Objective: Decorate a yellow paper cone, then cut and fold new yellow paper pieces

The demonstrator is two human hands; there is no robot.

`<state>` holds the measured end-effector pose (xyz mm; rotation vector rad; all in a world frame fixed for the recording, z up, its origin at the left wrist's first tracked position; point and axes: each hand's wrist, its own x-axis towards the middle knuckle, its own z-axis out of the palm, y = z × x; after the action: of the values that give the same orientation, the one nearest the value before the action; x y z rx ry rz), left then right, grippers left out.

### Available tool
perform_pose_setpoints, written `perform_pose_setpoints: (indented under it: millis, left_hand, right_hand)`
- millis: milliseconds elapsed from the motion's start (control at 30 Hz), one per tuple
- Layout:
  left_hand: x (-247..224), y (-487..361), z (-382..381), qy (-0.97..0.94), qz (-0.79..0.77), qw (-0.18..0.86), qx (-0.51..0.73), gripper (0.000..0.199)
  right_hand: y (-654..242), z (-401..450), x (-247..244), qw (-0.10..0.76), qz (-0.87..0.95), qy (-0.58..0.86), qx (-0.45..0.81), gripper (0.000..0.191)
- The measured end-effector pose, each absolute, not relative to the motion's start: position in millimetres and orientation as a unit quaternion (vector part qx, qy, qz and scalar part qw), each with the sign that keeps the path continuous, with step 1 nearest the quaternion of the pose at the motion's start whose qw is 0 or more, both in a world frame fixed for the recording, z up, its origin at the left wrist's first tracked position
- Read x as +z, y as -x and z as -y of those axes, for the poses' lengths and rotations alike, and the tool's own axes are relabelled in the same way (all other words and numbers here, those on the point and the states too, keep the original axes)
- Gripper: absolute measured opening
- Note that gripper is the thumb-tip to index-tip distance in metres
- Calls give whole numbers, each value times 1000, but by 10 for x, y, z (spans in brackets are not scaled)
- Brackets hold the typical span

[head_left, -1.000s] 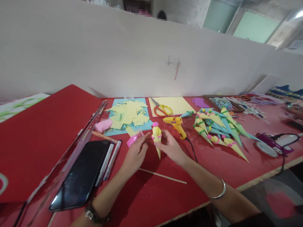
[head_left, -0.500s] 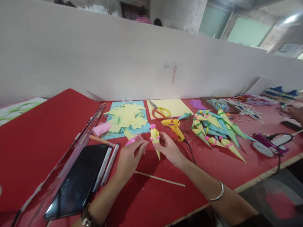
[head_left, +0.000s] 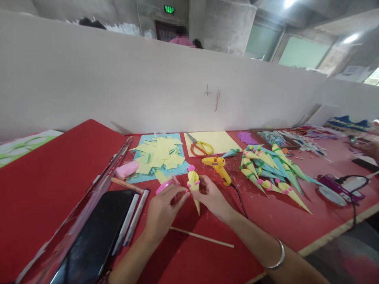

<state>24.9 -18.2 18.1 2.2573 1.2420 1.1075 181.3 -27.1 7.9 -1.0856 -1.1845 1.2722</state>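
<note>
On the red tabletop, a good share of the work appears to be done: a pile of yellow and blue paper cones is gathered to the right, many of them trimmed with green or pink, and these are judged to be finished or nearly so. One yellow cone is judged to be partly trimmed: it is topped with a pink ball, and pink bits are set along its upper part, but whether its trim is complete cannot be told. More paper is left over, since loose yellow pieces are heaped on blue sheets farther back. The cone is grasped by the right hand, pressed between thumb and fingers from its right side, with its pointed end hanging free below the grip and its pink-topped end rising above it. By the left hand, what looks like a small pink piece is pinched at the fingertips, just beside the cone and apparently not yet joined to it. A pink packet is partly hidden behind that hand; whether it is touched cannot be told.
</note>
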Motion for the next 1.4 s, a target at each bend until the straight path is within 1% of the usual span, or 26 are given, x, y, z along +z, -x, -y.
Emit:
perform_pose_setpoints:
  millis: [167,433,733,1100,1267,1400]
  left_hand:
    - [153,-236,186,-797,-428,164,393,19]
    - [187,-258,189,-795,-434,164,391,25]
    - [189,-270,185,-793,-455,157,373,35]
    - [184,-268,166,-772,-484,169,376,41]
    - [200,-282,174,-774,-462,200,385,37]
    - [251,-295,188,-782,-429,236,386,27]
  right_hand:
    - [-1795,277,83,502,508,442,542,38]
    - [-1798,303,60,488,530,438,538,36]
    - [-1802,321,62,471,540,438,542,38]
    - [-1798,339,40,470,550,410,556,34]
    - [-1800,323,51,473,544,403,564,37]
    - [-1807,323,78,477,530,396,579,39]
